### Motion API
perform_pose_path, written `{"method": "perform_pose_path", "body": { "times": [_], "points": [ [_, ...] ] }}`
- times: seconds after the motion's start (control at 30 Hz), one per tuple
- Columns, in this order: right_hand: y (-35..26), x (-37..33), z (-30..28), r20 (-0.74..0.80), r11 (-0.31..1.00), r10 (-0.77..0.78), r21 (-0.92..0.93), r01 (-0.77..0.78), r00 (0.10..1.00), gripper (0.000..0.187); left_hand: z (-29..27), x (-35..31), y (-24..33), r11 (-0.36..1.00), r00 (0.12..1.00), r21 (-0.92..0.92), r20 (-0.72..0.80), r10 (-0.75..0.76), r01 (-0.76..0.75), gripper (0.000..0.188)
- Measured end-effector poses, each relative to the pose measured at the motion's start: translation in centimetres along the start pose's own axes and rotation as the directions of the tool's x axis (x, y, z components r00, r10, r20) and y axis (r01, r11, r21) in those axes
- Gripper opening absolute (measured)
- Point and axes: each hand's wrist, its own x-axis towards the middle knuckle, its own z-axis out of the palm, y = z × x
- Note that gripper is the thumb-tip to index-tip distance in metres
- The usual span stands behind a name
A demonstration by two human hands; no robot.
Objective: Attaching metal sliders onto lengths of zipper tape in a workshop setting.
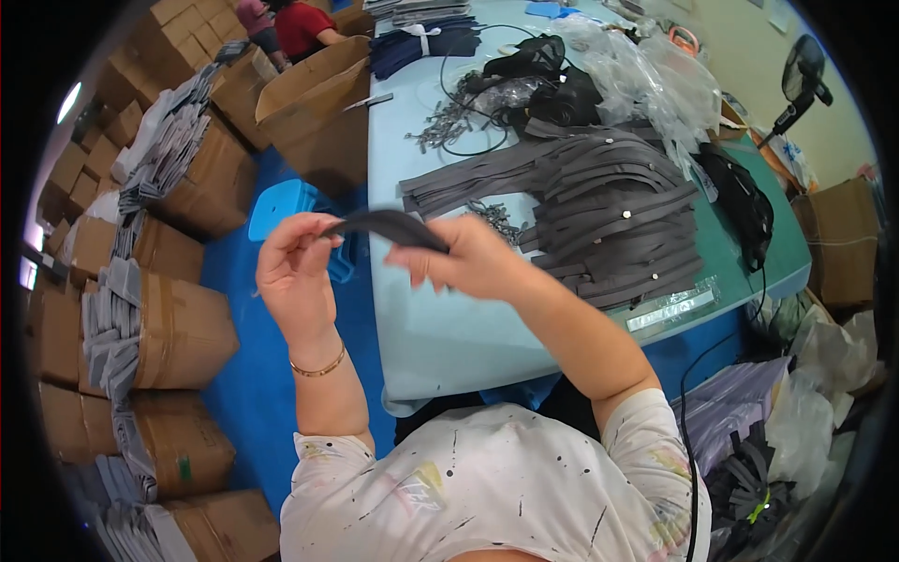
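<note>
A dark grey fabric strip (393,225) arches between my hands, above the near left edge of the table. My left hand (295,258) pinches its left end between thumb and fingertips. The other end is in my right hand (464,253), with the fingers closed around it; that hand is slightly blurred. Just beyond my right hand lies a small heap of silver metal pieces (501,223). To its right spreads a big pile of similar dark grey strips (613,220), dotted with small pale round bits.
The table (449,347) has a pale blue cover. Farther back are loose metal pieces (445,122), black bundles (557,89), clear plastic bags (646,80) and folded navy cloth (421,47). A blue stool (281,208) and stuffed cardboard boxes (187,328) stand at left. A black fan (801,80) stands at right.
</note>
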Motion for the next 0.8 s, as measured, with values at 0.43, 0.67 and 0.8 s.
{"method": "perform_pose_path", "body": {
  "times": [0.43,0.67,0.8],
  "points": [
    [11.4,-4.6,4.9,-0.243,0.857,0.345,0.476,-0.198,0.907,0.027,4.9,-6.2,-5.7,0.751,0.756,0.096,-0.128,-0.642,0.654,0.019],
    [10.3,-5.7,-0.1,-0.472,0.966,-0.193,-0.244,0.083,0.860,0.016,6.0,-9.1,-6.5,0.687,0.774,0.503,0.054,-0.631,0.525,0.016],
    [10.4,-8.0,-0.1,-0.447,0.924,-0.134,-0.379,-0.052,0.884,0.013,7.2,-9.8,-6.6,0.703,0.878,0.690,0.216,-0.428,0.173,0.013]
  ]
}}
